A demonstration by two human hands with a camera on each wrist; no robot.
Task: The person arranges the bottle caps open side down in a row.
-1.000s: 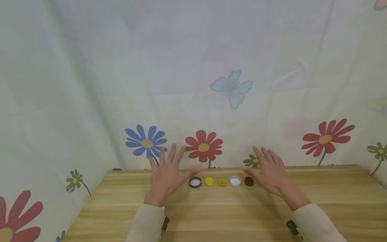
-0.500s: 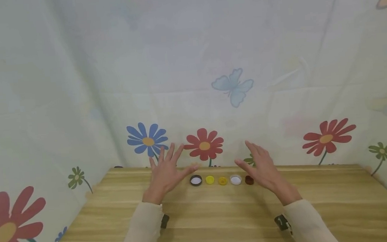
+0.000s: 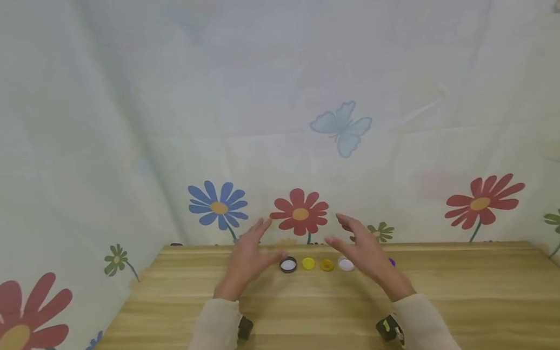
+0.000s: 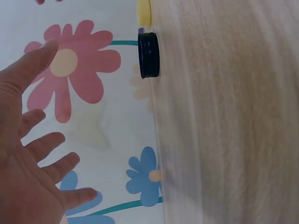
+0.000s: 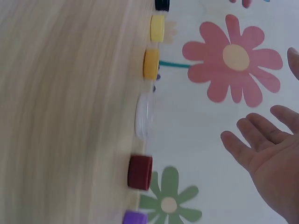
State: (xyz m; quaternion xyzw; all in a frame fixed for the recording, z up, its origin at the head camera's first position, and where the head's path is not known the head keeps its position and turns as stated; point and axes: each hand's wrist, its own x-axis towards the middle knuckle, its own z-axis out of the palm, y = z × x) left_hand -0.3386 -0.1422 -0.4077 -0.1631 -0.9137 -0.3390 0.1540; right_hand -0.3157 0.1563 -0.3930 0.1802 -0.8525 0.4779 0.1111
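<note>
"What do you have on the hands?"

"I have both in the air above the table [image 3: 314, 319], gripping nothing. The left hand [image 3: 248, 257] is spread wide, thumb well off from the fingers. The right hand [image 3: 367, 251] is looser, fingers near one another and slightly bent, thumb held apart."

"And the caps?"

"They sit in a row along the table's far edge, by the printed cloth [image 3: 254, 79]. The black cap [image 3: 288, 265] is near the left thumb's tip, apart from it. The yellow cap [image 3: 308, 263] and the orange cap [image 3: 327, 265] lie between the hands. The clear lid [image 3: 346, 264] is by the right thumb, partly covered by that hand in my head view. The dark red cap [image 5: 140, 172] is hidden behind the right hand there, so I use the right wrist view. The purple cap [image 3: 392, 262] peeks out on that hand's outer side."

"Can you see into any?"

"I see white inside the black cap's dark rim, and a white middle in the clear lid; lining or filling, I can't tell. The yellow and orange ones are too small for me to read. The insides of the dark red and purple ones are out of my sight."
</note>
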